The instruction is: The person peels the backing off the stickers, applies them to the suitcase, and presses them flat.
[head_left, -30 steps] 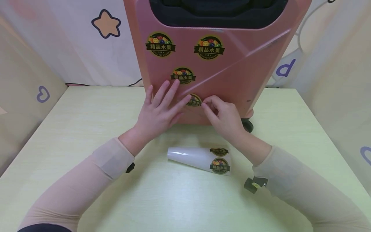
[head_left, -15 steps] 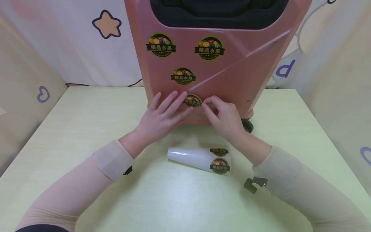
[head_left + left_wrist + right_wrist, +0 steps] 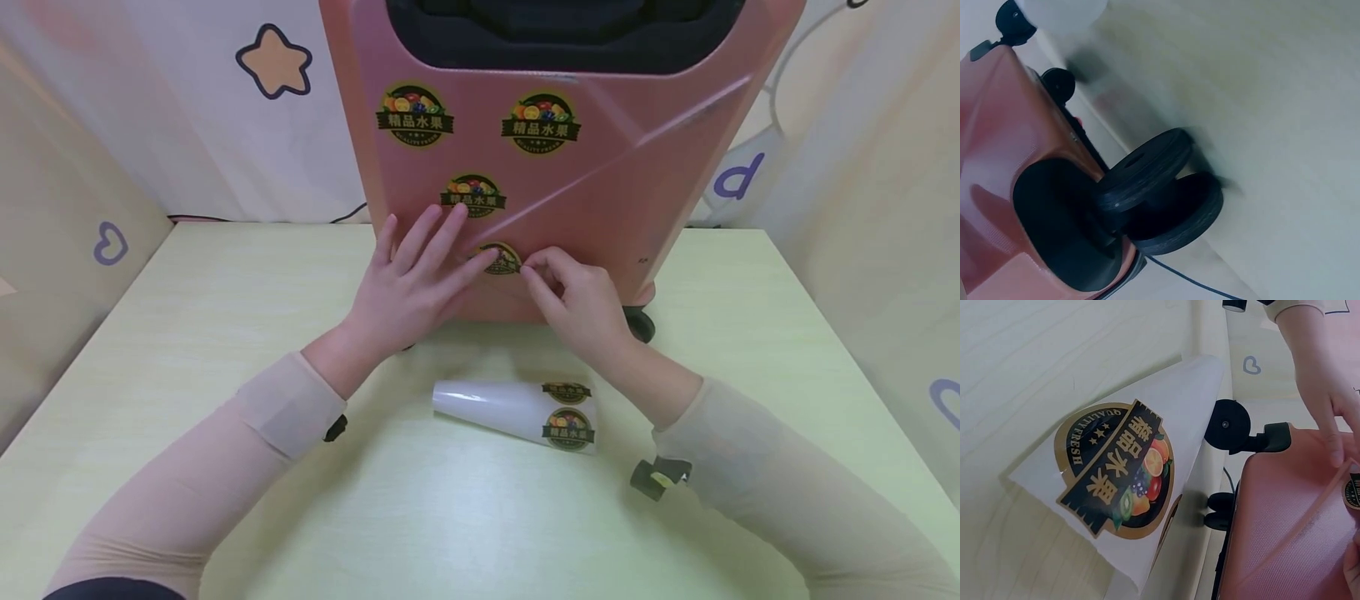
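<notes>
A pink suitcase (image 3: 585,208) stands upright on the table, bearing several round fruit stickers on its face. My right hand (image 3: 585,308) pinches the right edge of the lowest sticker (image 3: 504,265) between thumb and forefinger. My left hand (image 3: 401,292) lies spread against the suitcase with straight fingers. Its forefinger touches that same sticker, and its middle fingertip reaches the lower edge of the sticker above (image 3: 474,190). In the right wrist view, the left hand (image 3: 1329,394) comes in from the top, while only some right fingers (image 3: 1352,565) show at the edge.
A curled white sticker sheet (image 3: 495,404) with two fruit stickers showing lies on the table (image 3: 450,517) in front of the suitcase. Two more stickers (image 3: 415,117) sit higher on the case, below its black handle recess (image 3: 570,50). Black wheels (image 3: 1160,194) carry the suitcase.
My left hand slid down beside the lowest sticker, then back up, so its forefinger now lies over the sticker's middle. The right hand keeps its pinch in the same place.
</notes>
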`<state>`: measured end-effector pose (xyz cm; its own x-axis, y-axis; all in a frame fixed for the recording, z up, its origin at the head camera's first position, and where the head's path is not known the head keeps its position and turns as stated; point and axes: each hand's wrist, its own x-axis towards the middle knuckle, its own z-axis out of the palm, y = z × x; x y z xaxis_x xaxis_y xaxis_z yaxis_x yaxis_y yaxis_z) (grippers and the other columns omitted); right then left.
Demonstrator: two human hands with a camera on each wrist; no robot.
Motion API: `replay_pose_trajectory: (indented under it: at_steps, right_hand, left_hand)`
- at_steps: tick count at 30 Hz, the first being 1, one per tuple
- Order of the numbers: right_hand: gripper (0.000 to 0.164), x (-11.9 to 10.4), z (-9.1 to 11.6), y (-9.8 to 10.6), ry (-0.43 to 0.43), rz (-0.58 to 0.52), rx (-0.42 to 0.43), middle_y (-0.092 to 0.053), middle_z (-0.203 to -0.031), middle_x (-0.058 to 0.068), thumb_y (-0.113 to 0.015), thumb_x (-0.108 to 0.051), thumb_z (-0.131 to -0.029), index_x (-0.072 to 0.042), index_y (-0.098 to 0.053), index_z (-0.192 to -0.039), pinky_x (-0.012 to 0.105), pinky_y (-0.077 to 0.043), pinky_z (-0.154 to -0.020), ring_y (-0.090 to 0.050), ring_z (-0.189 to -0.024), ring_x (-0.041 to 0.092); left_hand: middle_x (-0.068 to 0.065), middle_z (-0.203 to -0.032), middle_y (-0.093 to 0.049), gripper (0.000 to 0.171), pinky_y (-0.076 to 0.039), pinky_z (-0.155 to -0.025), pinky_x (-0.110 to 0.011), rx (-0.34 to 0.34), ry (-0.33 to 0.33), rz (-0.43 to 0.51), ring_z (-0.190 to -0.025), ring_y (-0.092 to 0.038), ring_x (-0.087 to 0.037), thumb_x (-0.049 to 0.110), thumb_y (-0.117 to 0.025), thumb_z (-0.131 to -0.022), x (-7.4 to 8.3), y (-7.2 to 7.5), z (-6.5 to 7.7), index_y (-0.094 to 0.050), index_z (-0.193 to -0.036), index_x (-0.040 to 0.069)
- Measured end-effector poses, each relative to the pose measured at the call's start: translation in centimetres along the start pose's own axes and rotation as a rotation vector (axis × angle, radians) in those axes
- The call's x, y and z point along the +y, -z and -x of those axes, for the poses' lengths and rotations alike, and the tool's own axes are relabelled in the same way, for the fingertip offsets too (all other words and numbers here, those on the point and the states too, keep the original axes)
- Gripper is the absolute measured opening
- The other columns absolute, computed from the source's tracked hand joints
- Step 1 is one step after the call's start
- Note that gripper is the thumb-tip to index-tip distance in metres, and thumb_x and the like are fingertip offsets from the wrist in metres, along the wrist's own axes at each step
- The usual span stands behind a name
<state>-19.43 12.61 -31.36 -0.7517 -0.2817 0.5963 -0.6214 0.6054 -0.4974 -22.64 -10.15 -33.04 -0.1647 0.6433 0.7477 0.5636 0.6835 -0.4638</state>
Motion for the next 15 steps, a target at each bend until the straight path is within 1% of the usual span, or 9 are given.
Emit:
replay_pose_trajectory:
  at_steps: [5, 11, 15]
  right_hand:
    - [0.010, 0.06, -0.01, 0.01, 0.008, 0.005, 0.003, -0.049, -0.060, 0.000, -0.060, -0.014, -0.091, -0.005, -0.063, -0.093, 0.025, -0.034, -0.049, -0.041, -0.052, 0.011]
    - [0.009, 0.10, 0.00, 0.02, 0.002, 0.001, 0.002, -0.049, -0.060, 0.000, -0.060, -0.013, -0.091, -0.005, -0.063, -0.092, 0.026, -0.034, -0.050, -0.041, -0.052, 0.011]
    - [0.009, 0.15, 0.00, -0.02, 0.003, 0.004, 0.004, -0.049, -0.060, 0.000, -0.060, -0.013, -0.091, -0.005, -0.063, -0.092, 0.026, -0.034, -0.050, -0.041, -0.052, 0.011]
  left_hand:
    - [-0.014, -0.148, -0.026, 0.050, -0.016, -0.105, -0.058, -0.006, 0.027, -0.008, -0.135, -0.025, -0.034, 0.034, -0.057, -0.091, -0.23, 0.15, -0.27, -0.043, -0.139, 0.028]
    - [-0.016, -0.148, -0.025, 0.054, -0.015, -0.105, -0.057, -0.002, 0.058, -0.015, -0.135, -0.024, -0.034, 0.034, -0.057, -0.091, 0.06, 0.00, -0.30, -0.040, -0.141, 0.023]
    - [-0.015, -0.147, -0.028, 0.052, -0.017, -0.105, -0.057, 0.004, 0.037, -0.013, -0.135, -0.026, -0.034, 0.032, -0.056, -0.091, 0.37, -0.13, -0.40, -0.041, -0.140, 0.024]
